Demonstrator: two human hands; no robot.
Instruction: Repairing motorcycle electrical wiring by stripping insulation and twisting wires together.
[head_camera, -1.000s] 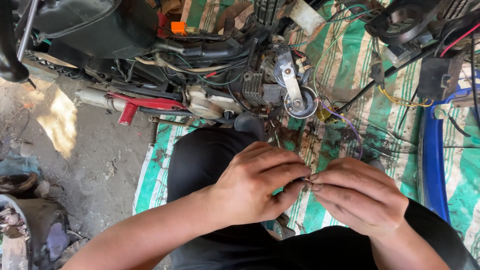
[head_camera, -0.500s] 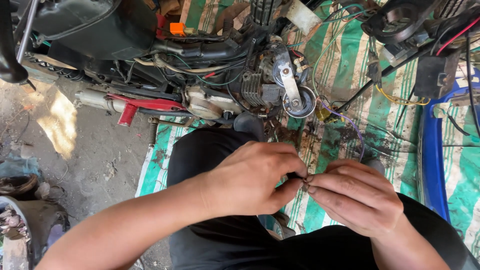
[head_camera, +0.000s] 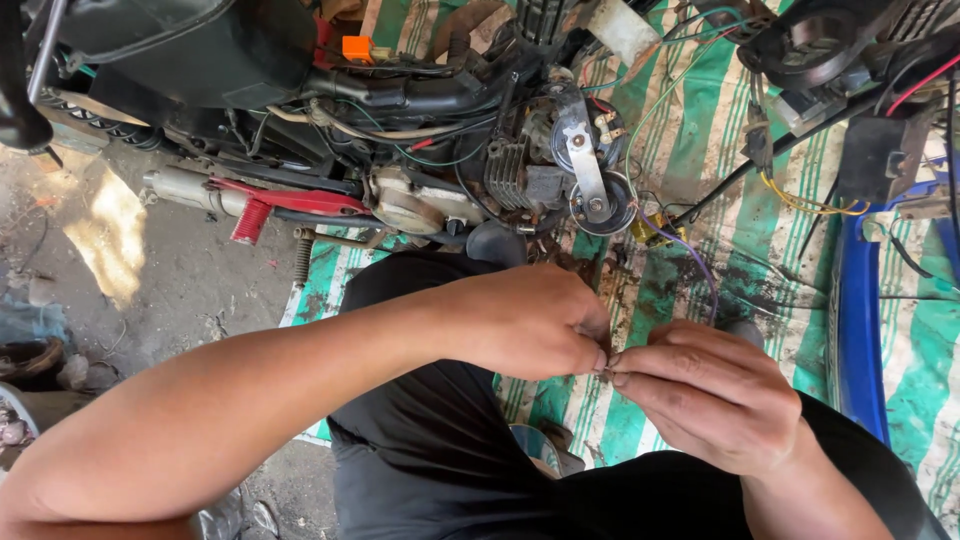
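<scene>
A tiny part, too small to identify, sits pinched between both hands' fingertips at centre frame. The left hand (head_camera: 530, 320) and right hand (head_camera: 710, 395) close narrowly on it. At twelve o'clock lies a stripped engine (head_camera: 480, 190) on a dirty green-striped tarp (head_camera: 700, 150); at nine, bare concrete floor (head_camera: 130, 270).

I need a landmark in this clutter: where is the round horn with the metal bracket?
In the head view, the round horn sits upper centre, at the engine's right edge, above the left hand.

Tiny part (head_camera: 606, 357) pinched between fingertips
</scene>
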